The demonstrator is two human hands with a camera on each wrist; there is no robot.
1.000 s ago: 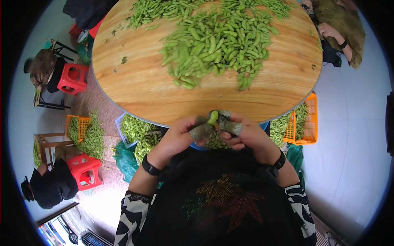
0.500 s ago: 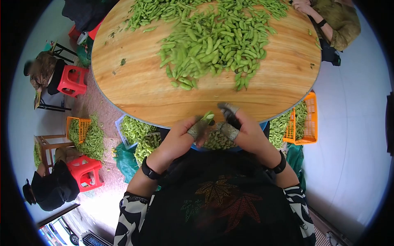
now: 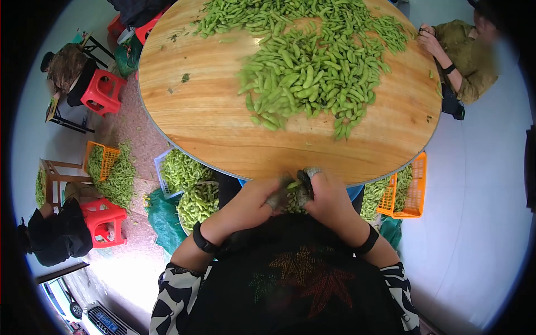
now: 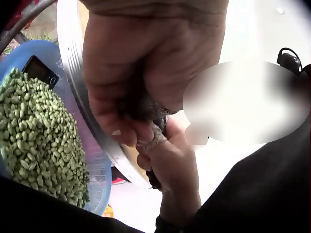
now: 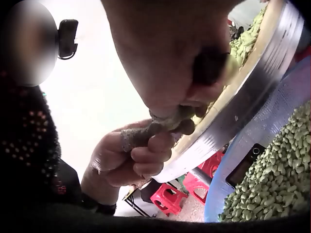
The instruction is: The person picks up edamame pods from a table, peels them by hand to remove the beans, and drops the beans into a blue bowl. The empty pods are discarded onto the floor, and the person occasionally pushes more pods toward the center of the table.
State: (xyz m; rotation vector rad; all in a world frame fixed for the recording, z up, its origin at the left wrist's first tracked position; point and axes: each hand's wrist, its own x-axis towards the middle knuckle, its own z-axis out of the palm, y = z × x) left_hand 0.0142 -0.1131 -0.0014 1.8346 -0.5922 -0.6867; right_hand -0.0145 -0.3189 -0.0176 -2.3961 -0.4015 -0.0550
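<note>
Head view: green pod (image 3: 293, 185) is pinched in grip of L hand (image 3: 269, 194) nr worktop (image 3: 223, 137) near edge, R hand (image 3: 325, 195) beside it, R grip can't be told; more pods (image 3: 312, 78) are heaped far. L wrist: shelled beans (image 4: 36, 136) are held in blue basin (image 4: 101, 182), left. R wrist: phone-like item (image 5: 243, 169) is seen right, btwn beans & basin wall.
</note>
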